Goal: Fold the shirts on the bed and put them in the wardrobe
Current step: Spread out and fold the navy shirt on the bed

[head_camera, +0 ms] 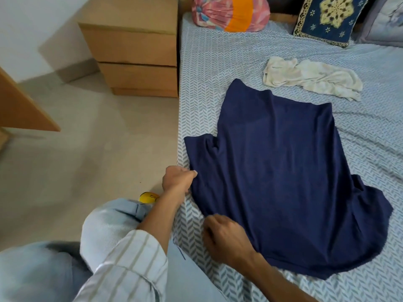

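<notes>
A navy blue shirt (pixel 281 171) lies spread flat on the bed (pixel 209 68), its hem toward the pillows and its sleeves to either side. My left hand (pixel 177 178) pinches the shirt's near-left edge at the bed's side. My right hand (pixel 224 238) grips the same edge a little closer to me, fingers curled into the cloth. A crumpled white shirt (pixel 309 78) lies beyond the navy one, apart from both hands.
A wooden drawer chest (pixel 135 46) stands on the floor left of the bed. A pink and orange bundle (pixel 231 13) and a blue embroidered cushion (pixel 329 18) sit at the bed's head. A wooden panel (pixel 19 107) juts in at the left.
</notes>
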